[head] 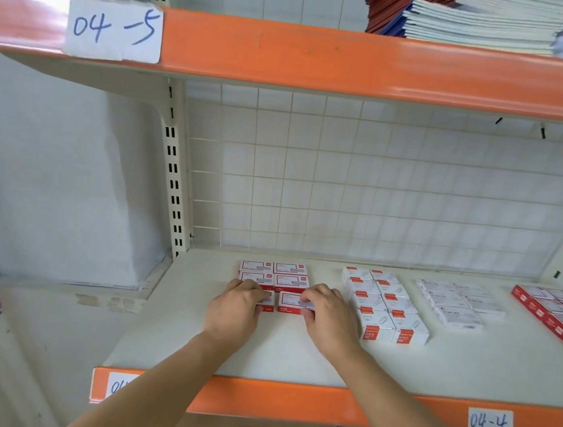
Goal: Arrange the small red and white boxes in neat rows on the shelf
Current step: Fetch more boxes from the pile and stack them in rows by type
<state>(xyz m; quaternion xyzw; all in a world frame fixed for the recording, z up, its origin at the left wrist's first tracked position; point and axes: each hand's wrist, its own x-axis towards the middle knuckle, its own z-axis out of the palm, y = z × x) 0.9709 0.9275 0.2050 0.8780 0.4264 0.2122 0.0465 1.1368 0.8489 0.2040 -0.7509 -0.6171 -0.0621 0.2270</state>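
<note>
Several small red and white boxes [273,274] lie flat in a two-wide block at the back left of the cream shelf [192,335]. Just in front of that block, my left hand [235,307] grips one more box [267,302], which is mostly covered by my fingers. My right hand [327,316] grips a second box [290,303] beside it, its left half showing. The two held boxes sit side by side on the shelf with a narrow gap between them.
To the right stand a two-wide block of white boxes with red corners [386,304], a group of white staple boxes [460,304] and a row of red-edged boxes [559,316]. An orange shelf rail [289,401] runs along the front; a wire grid backs the shelf. Notebooks [481,19] lie on the upper shelf.
</note>
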